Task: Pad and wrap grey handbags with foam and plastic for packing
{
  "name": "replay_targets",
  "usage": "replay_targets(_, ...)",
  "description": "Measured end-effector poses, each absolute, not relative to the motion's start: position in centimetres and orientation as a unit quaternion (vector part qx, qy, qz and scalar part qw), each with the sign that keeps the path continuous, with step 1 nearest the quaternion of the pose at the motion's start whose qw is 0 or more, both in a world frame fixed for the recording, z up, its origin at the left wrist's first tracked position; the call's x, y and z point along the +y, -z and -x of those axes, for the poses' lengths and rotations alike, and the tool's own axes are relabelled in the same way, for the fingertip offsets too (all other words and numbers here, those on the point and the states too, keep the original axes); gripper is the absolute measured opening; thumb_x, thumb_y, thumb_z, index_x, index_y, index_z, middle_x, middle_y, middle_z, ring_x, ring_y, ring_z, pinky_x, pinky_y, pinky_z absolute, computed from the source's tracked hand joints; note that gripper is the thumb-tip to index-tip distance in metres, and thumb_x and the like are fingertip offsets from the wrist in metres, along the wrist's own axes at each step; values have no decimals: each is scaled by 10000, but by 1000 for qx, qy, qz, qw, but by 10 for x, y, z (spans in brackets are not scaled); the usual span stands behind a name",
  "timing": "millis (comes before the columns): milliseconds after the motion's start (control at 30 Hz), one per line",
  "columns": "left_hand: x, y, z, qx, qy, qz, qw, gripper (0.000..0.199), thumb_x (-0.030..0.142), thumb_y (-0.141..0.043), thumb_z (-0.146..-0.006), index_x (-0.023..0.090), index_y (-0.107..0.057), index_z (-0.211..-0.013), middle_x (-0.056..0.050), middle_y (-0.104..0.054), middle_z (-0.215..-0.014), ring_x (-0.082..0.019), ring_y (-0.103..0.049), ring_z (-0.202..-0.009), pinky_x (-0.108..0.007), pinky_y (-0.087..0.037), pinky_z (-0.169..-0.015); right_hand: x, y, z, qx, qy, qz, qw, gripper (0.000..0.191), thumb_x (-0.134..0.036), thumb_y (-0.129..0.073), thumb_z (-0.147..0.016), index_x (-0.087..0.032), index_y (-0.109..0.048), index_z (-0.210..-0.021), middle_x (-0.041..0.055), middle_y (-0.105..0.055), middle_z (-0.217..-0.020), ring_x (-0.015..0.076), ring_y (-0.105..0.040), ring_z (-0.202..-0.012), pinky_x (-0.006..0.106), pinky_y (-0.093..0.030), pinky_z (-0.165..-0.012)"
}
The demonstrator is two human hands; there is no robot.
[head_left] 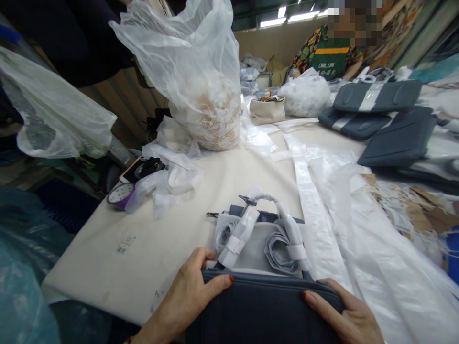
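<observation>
A dark navy handbag point(265, 310) stands at the table's near edge, its front panel towards me. My left hand point(190, 291) grips its upper left corner, thumb over the front and fingers behind the rim. At the upper right corner my right hand point(344, 310) holds it the same way, its fingers partly hidden behind the bag. Beyond the rim, the bag's handle point(242, 229) is wrapped in white film, with a coiled wrapped strap point(281, 251) beside it. Pale sheet material point(251, 258) lies under these parts. A small metal clasp point(212, 214) shows at the left.
A large translucent plastic bag point(208, 95) of scraps stands at the back. Purple tape point(121, 195) lies at the left edge. Plastic sleeves point(344, 200) cover the right side, below stacked navy bags point(380, 100). A co-worker point(330, 52) stands across the table.
</observation>
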State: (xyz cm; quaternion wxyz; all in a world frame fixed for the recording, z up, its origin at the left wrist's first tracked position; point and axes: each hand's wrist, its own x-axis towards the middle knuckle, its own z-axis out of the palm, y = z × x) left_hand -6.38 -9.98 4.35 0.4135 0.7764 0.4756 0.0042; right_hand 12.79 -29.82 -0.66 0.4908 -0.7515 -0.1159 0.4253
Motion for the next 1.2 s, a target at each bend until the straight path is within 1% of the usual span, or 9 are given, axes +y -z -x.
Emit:
replay_targets(33, -102, -46, 60, 485, -19, -791, 373, 582, 554, -553, -705, 134, -493, -1104, -100, -606, -1017, -264, -573, -957, -370, -435, -828, -297, 6, -127, -119, -414, 755, 494, 419, -605, -691, -588, -202, -612, -668, -21, -584, -571, 147, -536, -566, 208, -432, -506)
replay_targets(100, -105, -51, 48, 490, -25, -818, 299, 602, 536, -517, -739, 135, -428, -1179, -138, -571, -1123, -282, -558, -1035, -395, -426, -866, -296, 5, -126, -117, -398, 756, 505, 403, -587, -703, -581, -200, -607, -647, -28, -569, -557, 136, -521, -552, 204, -422, -496)
replay_targets(233, -106, -58, 16, 476, 50, -858, 186, 429, 470, -528, -749, 169, -485, -1052, -121, -611, -1012, -283, -603, -941, -363, -446, -782, -295, 6, -126, -111, -394, 745, 527, 390, -574, -701, -587, -199, -603, -637, -26, -575, -559, 143, -527, -552, 214, -425, -488)
replay_targets(333, -102, -54, 1, 490, 51, -858, 148, 368, 337, -536, -716, 149, -494, -1029, -136, -610, -957, -274, -618, -845, -343, -438, -710, -296, 11, -130, -128, -390, 752, 516, 410, -588, -698, -584, -194, -604, -653, -23, -579, -575, 155, -540, -573, 225, -432, -502)
replay_targets(433, -99, -46, -1, 498, -14, -846, 191, 306, 248, -514, -677, 131, -528, -959, -141, -607, -896, -269, -600, -798, -342, -407, -692, -297, 15, -134, -145, -403, 753, 500, 436, -600, -696, -581, -187, -609, -692, -16, -593, -596, 171, -555, -587, 245, -445, -520)
replay_targets(667, -85, -40, 9, 455, -83, -806, 370, 177, 313, -540, -616, 168, -577, -711, 5, -515, -630, -172, -492, -632, -269, -333, -580, -294, 11, -132, -163, -384, 763, 494, 432, -610, -660, -597, -191, -603, -686, -12, -605, -593, 178, -563, -583, 266, -442, -527)
replay_targets(900, -79, -42, 12, 413, -108, -713, 557, 234, 363, -572, -543, 138, -571, -604, 30, -481, -551, -109, -421, -540, -226, -292, -503, -294, 12, -132, -181, -361, 766, 500, 442, -615, -656, -599, -187, -604, -697, -6, -615, -587, 186, -568, -579, 281, -435, -532)
replay_targets(1067, -71, -39, 15, 387, -74, -664, 635, 278, 380, -573, -525, 130, -570, -647, -14, -557, -586, -122, -500, -531, -236, -388, -512, -295, 16, -131, -185, -361, 756, 514, 431, -601, -672, -599, -188, -599, -695, -6, -618, -590, 185, -572, -581, 281, -441, -535)
replay_targets(1200, -65, -36, 13, 374, -35, -677, 633, 331, 391, -506, -579, 126, -591, -761, -63, -624, -717, -172, -583, -615, -305, -488, -591, -294, 14, -130, -180, -365, 752, 518, 436, -603, -675, -590, -190, -602, -708, 1, -623, -589, 197, -582, -577, 286, -443, -519)
